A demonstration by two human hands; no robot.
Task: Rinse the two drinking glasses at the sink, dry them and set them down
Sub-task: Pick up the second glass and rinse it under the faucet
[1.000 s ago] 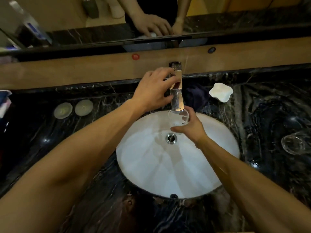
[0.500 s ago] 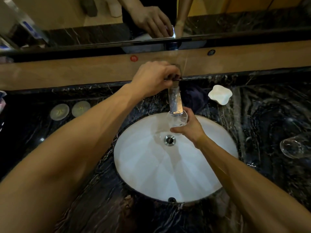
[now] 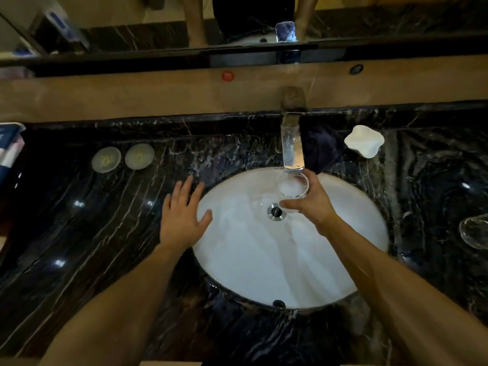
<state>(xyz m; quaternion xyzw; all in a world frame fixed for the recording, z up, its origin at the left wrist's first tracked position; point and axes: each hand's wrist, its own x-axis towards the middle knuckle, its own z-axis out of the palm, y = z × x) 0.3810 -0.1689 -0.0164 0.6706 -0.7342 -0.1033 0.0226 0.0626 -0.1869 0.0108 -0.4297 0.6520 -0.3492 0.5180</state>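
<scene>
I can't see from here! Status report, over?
Right hand holds glass under running faucet. Left hand open at sink rim. Second glass waits right. Nothing blocking.

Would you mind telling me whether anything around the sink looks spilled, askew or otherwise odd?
Nothing looks damaged. The second glass at the counter's right edge seems to lie tipped on its side, though blur leaves that unsure. The right hand holds the other glass upright under the faucet.
</scene>
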